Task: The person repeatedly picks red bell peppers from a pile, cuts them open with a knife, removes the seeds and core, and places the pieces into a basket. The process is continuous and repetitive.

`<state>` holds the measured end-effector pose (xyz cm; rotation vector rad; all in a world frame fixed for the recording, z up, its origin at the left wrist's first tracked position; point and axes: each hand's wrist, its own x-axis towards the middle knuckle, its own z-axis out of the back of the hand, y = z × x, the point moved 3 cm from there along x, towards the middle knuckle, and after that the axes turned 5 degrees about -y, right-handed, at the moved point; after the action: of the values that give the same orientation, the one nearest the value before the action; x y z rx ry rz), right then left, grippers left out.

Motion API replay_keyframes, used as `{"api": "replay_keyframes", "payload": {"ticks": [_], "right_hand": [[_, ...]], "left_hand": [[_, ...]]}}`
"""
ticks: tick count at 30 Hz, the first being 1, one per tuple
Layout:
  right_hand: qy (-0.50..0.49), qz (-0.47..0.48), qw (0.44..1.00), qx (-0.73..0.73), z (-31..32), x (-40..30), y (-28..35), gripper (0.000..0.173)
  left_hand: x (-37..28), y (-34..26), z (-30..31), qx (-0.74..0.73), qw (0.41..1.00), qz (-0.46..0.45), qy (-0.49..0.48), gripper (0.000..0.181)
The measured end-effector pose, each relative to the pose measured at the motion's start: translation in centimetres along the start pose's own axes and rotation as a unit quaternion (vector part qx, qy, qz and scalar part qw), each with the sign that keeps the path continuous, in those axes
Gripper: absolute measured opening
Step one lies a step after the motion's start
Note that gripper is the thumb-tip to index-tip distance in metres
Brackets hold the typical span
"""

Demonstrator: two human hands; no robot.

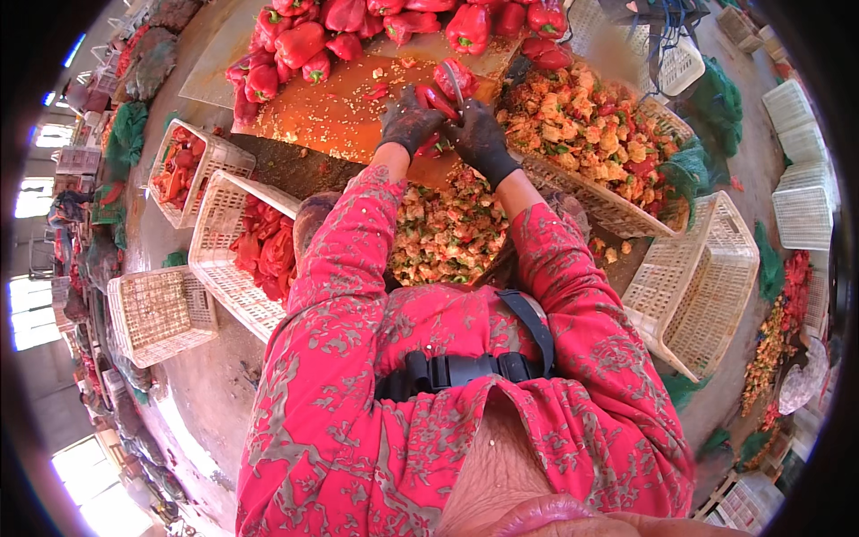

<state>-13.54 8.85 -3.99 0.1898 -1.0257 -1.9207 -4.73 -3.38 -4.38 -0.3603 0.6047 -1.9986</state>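
Both my hands wear dark gloves and meet over the near edge of a wet, seed-strewn work surface [335,127]. My left hand [411,121] is closed around a piece of red bell pepper [436,102]. In my right hand [476,134] is a knife, its curved blade [453,82] pointing away from me across another red pepper piece [463,75]. Whole red bell peppers [302,45] are heaped at the far side of the surface. Below my hands lies a pile of pepper cores and seeds [449,231].
A plastic crate [604,194] heaped with pepper cores stands at the right, an empty-looking crate [704,288] nearer me. At the left are crates of red pepper pieces [235,258] [201,161] and another crate [161,312]. Green netting [715,107] lies at the far right.
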Motion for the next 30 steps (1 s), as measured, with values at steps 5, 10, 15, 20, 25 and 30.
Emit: {"api": "replay_keyframes", "payload": {"ticks": [5, 10, 15, 20, 25, 30], "right_hand": [[-0.032, -0.082, 0.995, 0.045, -0.5, 1.1, -2.1, 0.03], [-0.091, -0.058, 0.988, 0.106, -0.4, 1.4, -3.0, 0.029], [0.03, -0.251, 0.855, 0.452, -2.1, 1.0, -1.6, 0.021], [-0.031, -0.229, 0.824, 0.518, -4.1, 2.2, -0.4, 0.017], [-0.104, -0.034, 0.957, 0.269, -3.7, 2.0, -0.5, 0.016], [0.017, 0.005, 0.964, 0.267, -2.2, 2.4, 1.5, 0.016]], "left_hand": [[2.5, 3.4, -1.8, -0.178, 0.983, 0.024, 0.034, 0.054], [1.3, 6.0, -0.6, -0.573, 0.81, 0.047, 0.114, 0.043], [-0.3, 8.6, 5.6, -0.752, 0.634, 0.101, 0.151, 0.017], [4.0, 8.8, 2.9, -0.844, 0.528, 0.078, 0.058, 0.034], [3.2, 7.7, 4.0, -0.604, 0.767, -0.06, -0.207, 0.052], [1.7, 4.9, 7.0, -0.573, 0.811, -0.088, -0.076, 0.064]]}}
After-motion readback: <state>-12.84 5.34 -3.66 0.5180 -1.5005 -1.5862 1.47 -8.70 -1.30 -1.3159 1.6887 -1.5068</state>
